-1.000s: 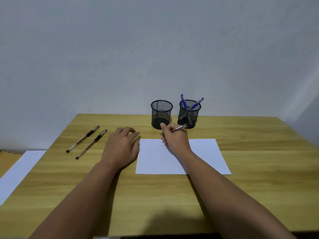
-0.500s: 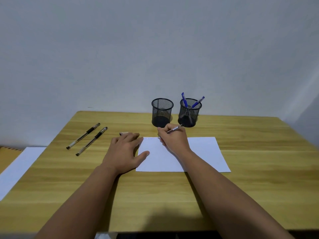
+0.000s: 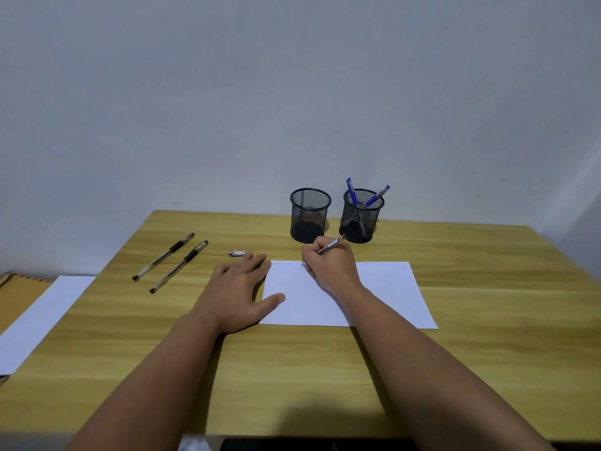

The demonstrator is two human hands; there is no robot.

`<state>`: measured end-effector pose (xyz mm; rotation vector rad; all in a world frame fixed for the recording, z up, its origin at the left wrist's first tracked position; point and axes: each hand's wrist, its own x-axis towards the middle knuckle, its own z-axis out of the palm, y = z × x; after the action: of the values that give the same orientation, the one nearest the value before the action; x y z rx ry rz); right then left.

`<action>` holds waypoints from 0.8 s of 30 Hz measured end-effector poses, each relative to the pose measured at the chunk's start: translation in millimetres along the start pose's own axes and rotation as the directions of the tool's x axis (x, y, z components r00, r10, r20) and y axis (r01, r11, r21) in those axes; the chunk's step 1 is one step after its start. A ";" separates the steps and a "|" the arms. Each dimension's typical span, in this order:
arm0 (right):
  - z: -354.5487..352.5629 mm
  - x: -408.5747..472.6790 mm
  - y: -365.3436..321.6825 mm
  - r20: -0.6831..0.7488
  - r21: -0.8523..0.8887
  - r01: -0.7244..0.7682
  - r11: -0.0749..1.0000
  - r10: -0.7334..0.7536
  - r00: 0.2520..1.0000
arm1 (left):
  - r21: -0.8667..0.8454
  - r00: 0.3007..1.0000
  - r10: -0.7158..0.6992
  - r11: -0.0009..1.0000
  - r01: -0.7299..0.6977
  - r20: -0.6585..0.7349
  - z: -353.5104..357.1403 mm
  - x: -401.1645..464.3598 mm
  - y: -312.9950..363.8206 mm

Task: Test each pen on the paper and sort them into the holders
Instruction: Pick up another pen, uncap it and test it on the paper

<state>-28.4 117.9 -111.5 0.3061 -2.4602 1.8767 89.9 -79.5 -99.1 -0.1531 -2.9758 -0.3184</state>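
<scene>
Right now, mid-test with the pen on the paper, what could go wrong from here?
The loose cap lies near the left hand; a nudge might roll it away. The right hand writes close to the two mesh holders, so lifting the pen carelessly could tip one.

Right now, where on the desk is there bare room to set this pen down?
Bare wood lies right of the paper up to the desk edge, and along the near edge. The left is crowded: two black pens, a loose cap and the left hand.
</scene>
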 end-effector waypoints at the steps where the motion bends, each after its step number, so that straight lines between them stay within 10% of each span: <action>1: 0.2 -0.1 -0.2 -0.001 -0.002 0.005 1.000 -0.005 1.000 | 0.002 1.000 -0.001 1.000 0.001 0.000 0.1 0.0 0.3; 24: -1.3 -1.7 -1.7 -0.063 -0.093 0.065 0.994 -0.071 0.995 | -0.021 1.000 -0.005 1.000 0.004 -0.016 1.5 1.1 -0.8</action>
<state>-26.5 118.9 -109.8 0.3150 -2.4500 1.7142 88.6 -79.8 -100.5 -0.1457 -2.9580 -0.3493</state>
